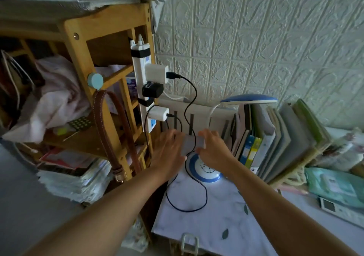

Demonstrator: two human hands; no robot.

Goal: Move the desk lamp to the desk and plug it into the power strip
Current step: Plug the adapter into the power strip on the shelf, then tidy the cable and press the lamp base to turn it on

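Note:
The blue-and-white desk lamp stands on the desk [226,216], its round base [206,172] near the back left corner and its flat blue head [249,99] above the books. A white power strip [140,74] hangs upright on the wooden shelf's side, with a white charger [156,74], a black adapter [152,90] and a second white charger [160,113] plugged in. My left hand [168,149] and my right hand [214,147] together hold a flat grey object [192,143] just above the lamp base. A black cable [192,98] runs from the top charger down across that object onto the desk.
A wooden shelf [78,31] full of clothes, papers and a brown bag strap [110,137] stands left of the desk. Books and folders [275,137] line the desk's back. A green packet [334,184] and a small white device [334,208] lie at the right.

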